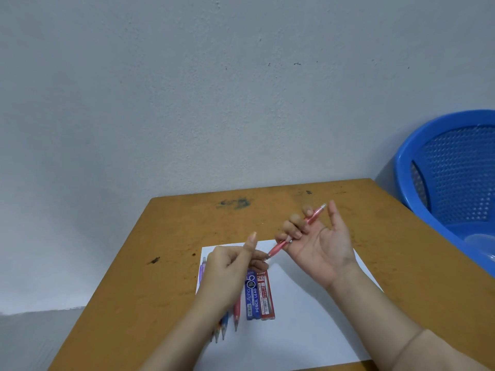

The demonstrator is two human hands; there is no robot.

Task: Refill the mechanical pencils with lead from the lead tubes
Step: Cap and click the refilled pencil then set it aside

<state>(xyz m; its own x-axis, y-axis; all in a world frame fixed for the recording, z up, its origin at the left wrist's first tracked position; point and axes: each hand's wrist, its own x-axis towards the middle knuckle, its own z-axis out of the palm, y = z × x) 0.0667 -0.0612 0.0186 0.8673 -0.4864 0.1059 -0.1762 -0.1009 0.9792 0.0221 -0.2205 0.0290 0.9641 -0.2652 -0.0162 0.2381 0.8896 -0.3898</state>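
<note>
Your right hand, palm up, grips the pink pencil in curled fingers. Your left hand curls at the pencil's near tip, thumb raised; I cannot tell whether it holds the tip. Below lie other pencils, then a blue lead tube and a red lead tube, on white paper that stretches bare to their right. A blue basket stands beyond the table's right edge.

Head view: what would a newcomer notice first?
The pink mechanical pencil, raised mid-frame in the right hand, with the left hand at its lower tip. Below, a blue lead tube and red lead tube lie together on white paper; a blue mesh basket fills the right edge.
</note>
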